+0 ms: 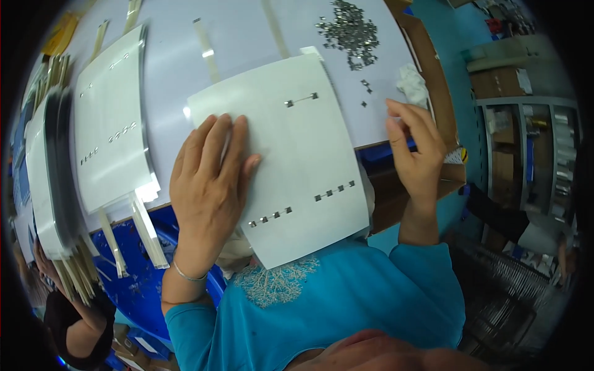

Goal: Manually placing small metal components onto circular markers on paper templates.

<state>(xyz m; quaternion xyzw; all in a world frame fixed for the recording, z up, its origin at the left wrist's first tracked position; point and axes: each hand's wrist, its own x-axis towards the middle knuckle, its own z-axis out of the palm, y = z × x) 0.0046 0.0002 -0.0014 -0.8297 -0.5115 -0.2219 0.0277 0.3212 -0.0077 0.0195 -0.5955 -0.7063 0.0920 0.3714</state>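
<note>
A white panel [291,154] lies in front of me, its near edge over the table edge and against my shirt. Small shiny metal clips sit on it: a pair joined by a thin line [301,99] near the top and two rows lower down. My left hand [210,167] rests flat on the panel's left side, fingers stretched out. Off the panel's right edge, my right hand [417,145] is raised with thumb and forefinger bent and a gap between them; I see nothing in it. Beyond it lies a heap of small metal pieces [351,36], with a few loose ones nearer.
At left lie a stack of similar white panels [111,123] with pale strips [147,232] and a thicker bundle [49,167]. A crumpled white cloth [412,85] lies by a cardboard edge [438,86]. A blue tub [133,297] stands below. Another person's arm [80,315] shows at lower left.
</note>
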